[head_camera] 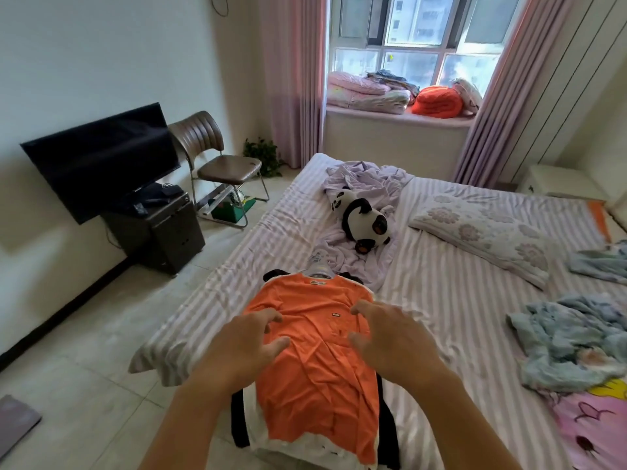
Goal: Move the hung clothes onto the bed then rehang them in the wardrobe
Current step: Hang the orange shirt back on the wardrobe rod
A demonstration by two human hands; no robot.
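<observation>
Head camera, looking down over a striped bed [451, 300]: we see both of a person's bare arms reaching forward above a stack of hung clothes [315, 361] laid at the bed's near edge. An orange T-shirt lies on top of the stack, with white and black garments showing beneath it at the sides and hem, and pale hangers [319, 268] poking out at the collar end, pointing toward the middle of the bed. The left hand [249, 340] hovers over the shirt's left shoulder area, its fingers [271, 317] spread and loosely curled, holding nothing that we can see. The right hand [390, 334] is over the shirt's right side, fingers likewise spread and bent, gripping nothing; whether the fingertips touch the cloth, we cannot tell.

Beyond the stack, a panda plush [364, 222] rests on a crumpled lilac sheet [366, 178]. A floral pillow [481, 232] lies to the right, with rumpled blue bedding [570, 340] near the right edge. On the floor to the left stand a dark television [101, 157], a black cabinet [159, 228] and a brown chair [217, 157]. Folded quilts [366, 91] sit on the window ledge between pink curtains [291, 76].
</observation>
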